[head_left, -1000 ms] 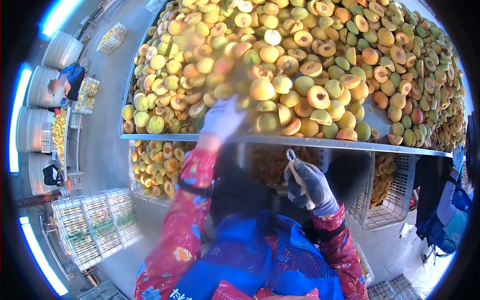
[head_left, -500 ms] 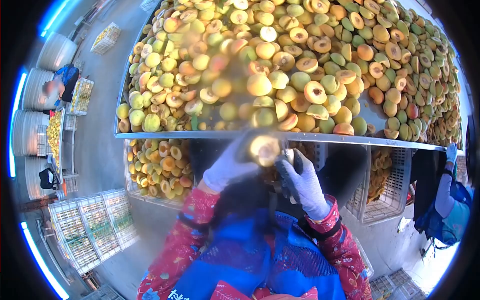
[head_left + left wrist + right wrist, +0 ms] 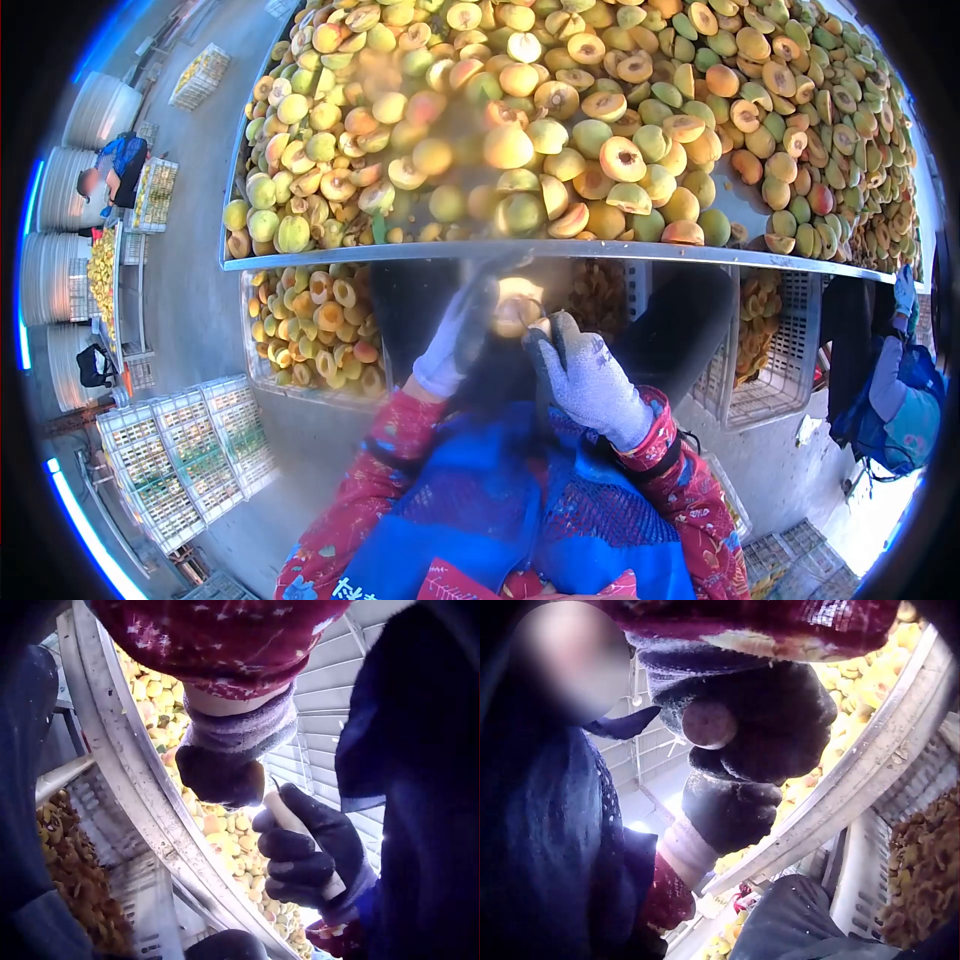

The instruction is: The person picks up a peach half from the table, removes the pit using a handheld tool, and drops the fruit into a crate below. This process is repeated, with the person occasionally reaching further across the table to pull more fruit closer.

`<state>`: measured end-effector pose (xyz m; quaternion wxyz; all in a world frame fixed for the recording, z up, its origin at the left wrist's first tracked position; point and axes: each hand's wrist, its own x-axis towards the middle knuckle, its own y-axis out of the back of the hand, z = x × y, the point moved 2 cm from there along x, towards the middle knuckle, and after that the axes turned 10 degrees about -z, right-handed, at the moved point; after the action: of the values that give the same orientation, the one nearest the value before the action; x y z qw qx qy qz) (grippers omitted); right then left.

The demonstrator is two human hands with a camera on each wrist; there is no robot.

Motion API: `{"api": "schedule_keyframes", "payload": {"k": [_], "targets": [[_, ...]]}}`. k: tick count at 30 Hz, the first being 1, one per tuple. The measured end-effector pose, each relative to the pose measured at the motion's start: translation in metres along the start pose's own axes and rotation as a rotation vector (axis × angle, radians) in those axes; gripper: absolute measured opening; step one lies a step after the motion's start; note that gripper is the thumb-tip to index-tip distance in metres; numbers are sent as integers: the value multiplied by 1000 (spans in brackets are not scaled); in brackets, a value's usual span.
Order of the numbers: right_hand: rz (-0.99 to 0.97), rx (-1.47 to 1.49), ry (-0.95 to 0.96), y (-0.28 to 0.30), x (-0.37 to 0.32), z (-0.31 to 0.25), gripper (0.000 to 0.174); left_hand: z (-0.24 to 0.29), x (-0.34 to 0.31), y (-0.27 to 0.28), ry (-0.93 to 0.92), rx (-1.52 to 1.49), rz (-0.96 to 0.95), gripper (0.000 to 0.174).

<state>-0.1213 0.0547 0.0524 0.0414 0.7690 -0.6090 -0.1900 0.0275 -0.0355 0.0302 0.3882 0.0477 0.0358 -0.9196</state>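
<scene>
In the head view my gloved left hand (image 3: 447, 340) holds a halved peach (image 3: 518, 307), cut face up, just in front of the table's metal edge. The left wrist view shows only a sliver of that peach half beyond the dark glove fingers. My gloved right hand (image 3: 592, 385) grips a pitting tool by its pale wooden handle (image 3: 287, 816). Its thin, curved metal tip points at the fruit in the left wrist view. From the right wrist, the handle's round butt (image 3: 709, 724) pokes out of the fist. Both hands are close together.
A metal-rimmed table (image 3: 560, 250) bears a large heap of peach halves (image 3: 620, 155). Below it stand a crate of halves (image 3: 318, 330) and crates of brown pieces (image 3: 82, 885). Stacked crates (image 3: 190, 450) stand at left. Another person (image 3: 895, 390) works at the right end.
My left hand has come back from the heap to the front of the table, bringing a peach half. My right hand has moved up and left to meet it with the tool.
</scene>
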Motion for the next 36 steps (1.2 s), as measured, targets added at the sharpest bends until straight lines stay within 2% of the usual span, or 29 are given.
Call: {"api": "schedule_keyframes", "payload": {"k": [1, 4, 7, 9, 11, 14, 16, 17, 18, 20, 21, 23, 24, 25, 26, 27, 28, 29, 30, 32, 34, 36], "targets": [[2, -32, -16, -1, 0, -1, 20, 2, 0, -3, 1, 69, 11, 46], [82, -111, 13, -4, -1, -2, 16, -5, -3, -3, 146, -21, -61, 42], [126, -150, 53, -10, -1, 1, 14, 7, -1, -9, -9, 278, -15, 37], [122, -143, 38, -14, 0, 5, 15, -17, -4, -13, -109, 362, 92, 33], [106, -110, -14, -18, -1, 9, 17, -31, -9, -15, -110, 314, 138, 27], [112, -139, 56, -24, -3, 22, 18, -37, -13, -19, -27, 313, 191, 23], [116, -59, 248, -24, -5, 25, 15, -26, -12, -26, 72, 177, 240, 21], [32, 146, 179, -22, -5, 26, 16, -20, -12, -29, 132, 82, 268, 22], [-32, 349, 96, -20, -6, 26, 18, -18, -12, -30, 70, 189, 262, 21], [-332, 1059, -417, -11, -8, 15, 29, -13, -9, -32, -63, 405, 249, 19], [-318, 933, -334, -17, -8, 29, 29, -12, -8, -34, -64, 502, 282, 23], [-249, 697, -246, -25, -6, 42, 29, -23, -6, -30, 36, 446, 236, 24], [-203, 554, -124, -28, -5, 46, 28, -28, -3, -28, 79, 420, 212, 25], [-139, 395, -11, -30, -4, 50, 28, -24, -5, -30, -155, 812, 210, 24], [-59, 238, 87, -33, -3, 54, 27, -35, -5, -29, -59, 738, 203, 24], [-43, 203, 165, -32, -1, 53, 27, -43, -2, -29, 35, 662, 199, 24], [-88, 348, 98, -30, -1, 55, 27, -50, -1, -29, 128, 585, 193, 23], [-120, 491, 26, -29, -1, 55, 26, -51, -5, -29, 74, 561, 160, 24], [-215, 812, -199, -24, -5, 47, 26, -35, -8, -31, 26, 534, 129, 24], [-340, 1305, -464, -27, -9, 50, 27, -26, -8, -32, -17, 537, 93, 24], [-403, 1661, -542, -35, -9, 62, 29, -27, -6, -34, 5, 589, 83, 24], [-348, 1390, -483, -40, -10, 65, 31, -51, -5, -24, -178, 829, -81, 28]]}}
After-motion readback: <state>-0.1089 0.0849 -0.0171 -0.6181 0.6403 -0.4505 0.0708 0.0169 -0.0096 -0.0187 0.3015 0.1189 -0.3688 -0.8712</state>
